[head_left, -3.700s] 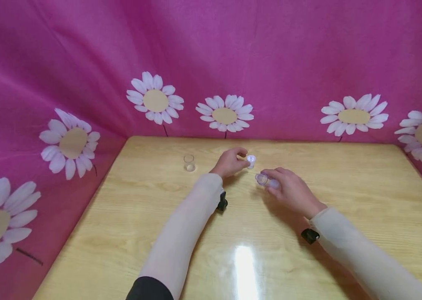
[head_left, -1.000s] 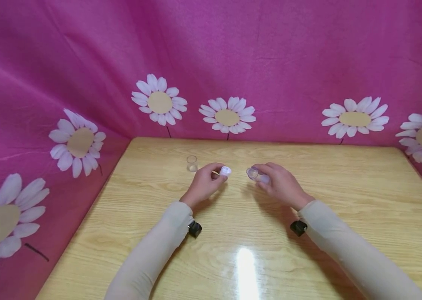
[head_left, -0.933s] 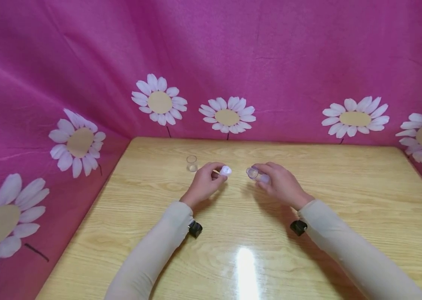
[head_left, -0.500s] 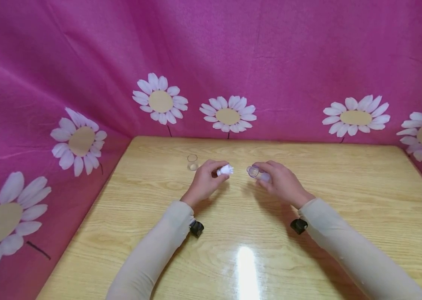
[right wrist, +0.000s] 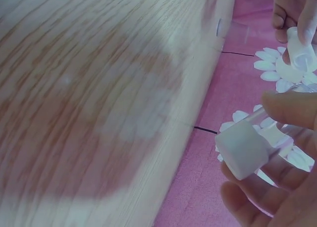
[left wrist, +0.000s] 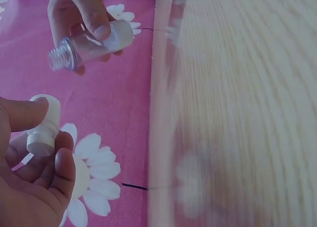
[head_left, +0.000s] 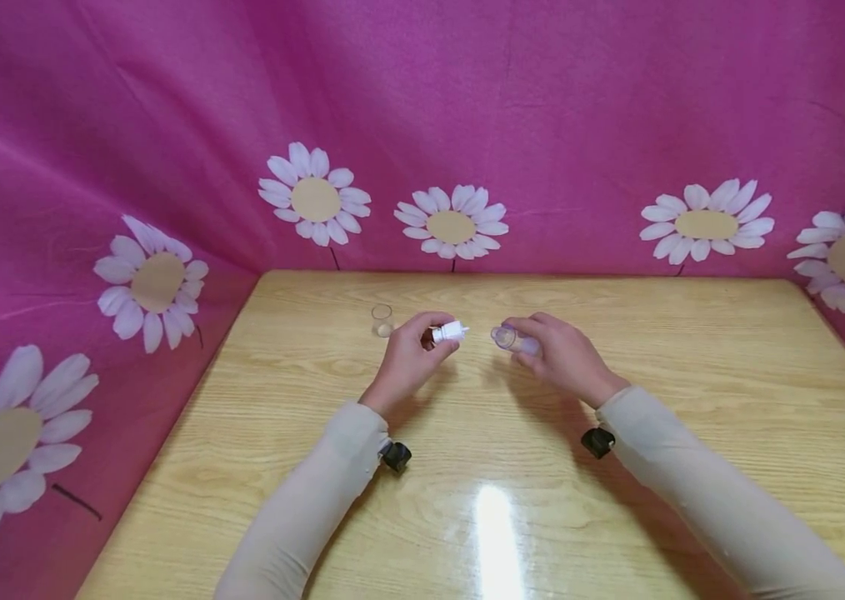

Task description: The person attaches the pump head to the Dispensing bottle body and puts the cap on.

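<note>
In the head view my left hand [head_left: 407, 362] pinches a white pump-like part [head_left: 448, 332], its narrow tip toward the right. My right hand [head_left: 565, 358] grips a clear bottle [head_left: 514, 339] lying tilted, its mouth facing left. A gap separates the two things, both held above the table. The left wrist view shows the bottle's threaded neck [left wrist: 62, 56] uncovered and its whitish base at the other end; the white part [left wrist: 47, 120] sits between my left thumb and fingers. From the right wrist, the bottle's white base [right wrist: 241, 148] shows near my right fingers.
A clear cup-like piece [head_left: 382, 321] stands on the wooden table [head_left: 437, 500], beyond and left of my left hand. Behind and to the left of the table hangs a magenta cloth [head_left: 580, 100] with white flowers.
My left hand has moved left and nearer with the white part, which has turned from facing the camera to pointing right. My right hand has shifted slightly left, still gripping the bottle.
</note>
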`<state>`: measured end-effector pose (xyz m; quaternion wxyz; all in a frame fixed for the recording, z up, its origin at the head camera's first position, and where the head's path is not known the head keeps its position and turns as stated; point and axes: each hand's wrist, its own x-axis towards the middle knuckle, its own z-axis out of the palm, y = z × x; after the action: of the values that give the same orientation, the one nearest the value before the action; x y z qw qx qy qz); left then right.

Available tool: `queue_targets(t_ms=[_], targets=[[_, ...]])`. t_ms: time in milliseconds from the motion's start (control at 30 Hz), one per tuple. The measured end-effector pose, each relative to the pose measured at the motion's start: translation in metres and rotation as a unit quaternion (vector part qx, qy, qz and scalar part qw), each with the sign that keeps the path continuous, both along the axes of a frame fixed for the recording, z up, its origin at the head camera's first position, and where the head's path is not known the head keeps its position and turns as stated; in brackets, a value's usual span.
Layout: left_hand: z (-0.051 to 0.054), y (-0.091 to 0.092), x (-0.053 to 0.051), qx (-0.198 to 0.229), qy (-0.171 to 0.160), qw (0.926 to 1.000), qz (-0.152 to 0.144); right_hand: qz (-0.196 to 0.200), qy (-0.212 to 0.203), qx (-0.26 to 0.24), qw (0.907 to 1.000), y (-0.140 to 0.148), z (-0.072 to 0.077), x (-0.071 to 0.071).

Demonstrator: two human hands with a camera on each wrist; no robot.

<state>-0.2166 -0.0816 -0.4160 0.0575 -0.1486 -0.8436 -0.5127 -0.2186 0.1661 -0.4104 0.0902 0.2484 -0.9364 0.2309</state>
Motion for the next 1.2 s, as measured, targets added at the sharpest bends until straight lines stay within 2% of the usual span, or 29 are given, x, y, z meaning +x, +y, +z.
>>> queue_targets(t_ms=[267,733,1000,1200], targets=[[0.005,0.008,0.004,-0.021,0.044,0.9986,-0.019,0.009,0.012,-0.005,0.9999,-0.004,-0.001,0.000],[0.013,0.023,0.002,-0.077,0.081,0.9930,-0.037,0.024,0.017,-0.017,0.9994,-0.011,0.000,0.003],[0.012,0.024,-0.003,-0.078,0.066,0.9935,-0.050,0.019,0.021,-0.009,0.9996,-0.010,-0.001,0.003],[0.010,0.024,-0.006,-0.074,0.030,0.9949,-0.061,0.014,0.047,0.019,0.9986,-0.010,-0.003,0.005]])
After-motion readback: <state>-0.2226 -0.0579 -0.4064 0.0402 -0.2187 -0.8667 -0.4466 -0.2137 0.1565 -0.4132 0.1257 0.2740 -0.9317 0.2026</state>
